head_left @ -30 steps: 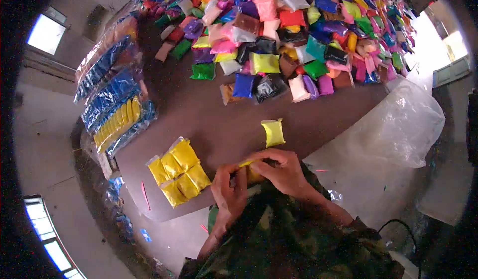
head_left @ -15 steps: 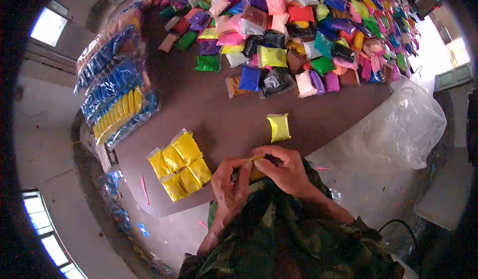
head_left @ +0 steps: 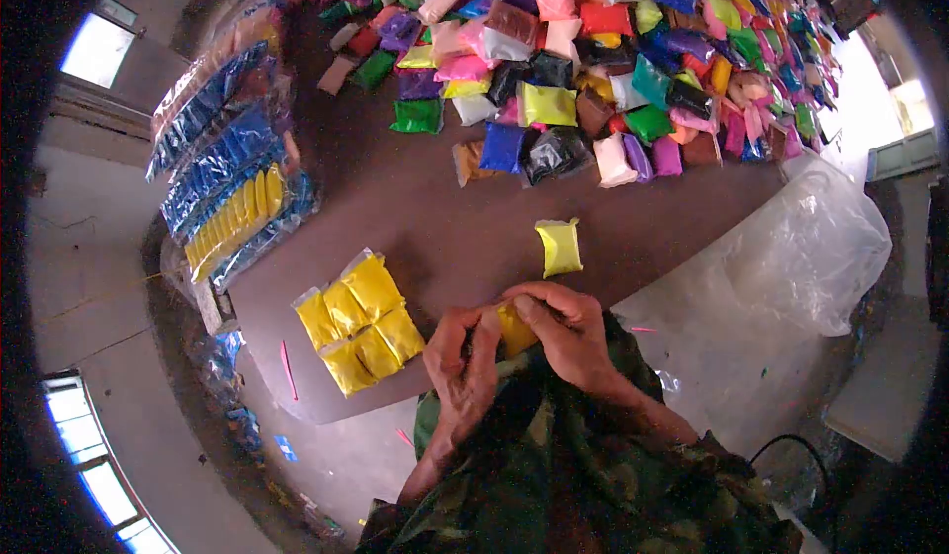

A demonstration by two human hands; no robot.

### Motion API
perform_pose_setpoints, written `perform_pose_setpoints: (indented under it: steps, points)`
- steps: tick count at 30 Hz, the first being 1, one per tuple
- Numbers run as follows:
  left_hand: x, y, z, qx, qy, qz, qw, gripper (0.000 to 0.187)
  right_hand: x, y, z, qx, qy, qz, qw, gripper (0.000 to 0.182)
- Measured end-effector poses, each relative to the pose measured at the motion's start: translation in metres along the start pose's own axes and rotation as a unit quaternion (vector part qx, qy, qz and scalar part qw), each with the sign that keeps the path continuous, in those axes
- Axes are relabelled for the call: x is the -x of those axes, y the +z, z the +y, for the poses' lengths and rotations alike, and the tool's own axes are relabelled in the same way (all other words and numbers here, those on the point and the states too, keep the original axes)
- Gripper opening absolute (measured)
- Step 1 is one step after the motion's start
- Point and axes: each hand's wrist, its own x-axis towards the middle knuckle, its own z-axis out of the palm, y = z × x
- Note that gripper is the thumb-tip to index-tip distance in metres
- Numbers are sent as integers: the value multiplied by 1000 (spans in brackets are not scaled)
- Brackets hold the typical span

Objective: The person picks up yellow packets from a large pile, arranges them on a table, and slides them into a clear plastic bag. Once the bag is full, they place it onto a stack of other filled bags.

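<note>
I see both hands, left hand (head_left: 463,348) and right hand (head_left: 563,329), now pinching more of the yellow packet (head_left: 515,328) at lower centre, above the bench (head_left: 435,228) edge. Bare bench lies beyond, between the loose yellow packet (head_left: 560,246) and the stacked yellow packets (head_left: 360,323).

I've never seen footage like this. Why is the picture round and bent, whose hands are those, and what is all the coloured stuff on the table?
The picture comes from one camera worn on a person's head, looking forward and down; its wide lens bends the edges round. No machine is here, only a person's two bare hands. The left hand and the right hand meet at the near edge of the brown table and together pinch a small yellow plastic packet. Just beyond them lies a single yellow packet on its own. To the left sits a neat cluster of yellow packets laid side by side. The far end of the table is heaped with a pile of many-coloured packets. Along the left edge lie long clear sleeves of blue and yellow packets, and at the right a large clear plastic bag.
</note>
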Motion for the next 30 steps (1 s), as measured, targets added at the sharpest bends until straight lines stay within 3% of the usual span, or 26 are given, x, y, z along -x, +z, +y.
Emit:
perform_pose_setpoints:
  steps: [3,6,9,12,18,21,24,27,30]
  points:
    - [-1,-2,9,-17,-22,-19,999,11,-2,2,-11,30,-44,28,998,24]
    - [-3,-7,8,22,-71,-22,997,13,-2,-3,-7,99,-128,-6,987,27]
    - [-10,-5,22,-33,13,-24,999,12,0,-6,-7,107,-142,-11,984,33]
    - [-19,-12,1,-75,84,-98,989,11,2,-8,-8,65,-117,-5,991,35]
    - [-17,-10,8,-16,3,-54,998,11,5,-21,-14,148,-51,-117,981,31]
    - [-16,-8,5,-36,35,-41,998,11,7,-16,-5,130,-81,-61,986,28]
    - [-20,-9,19,26,-74,-76,994,10,4,-20,3,125,-113,-80,983,27]
    - [-29,-14,6,-19,36,-137,990,10,3,-24,3,171,-136,-131,967,26]
    - [-32,-14,16,-62,38,-117,990,10,6,-21,-2,161,-94,-123,975,26]
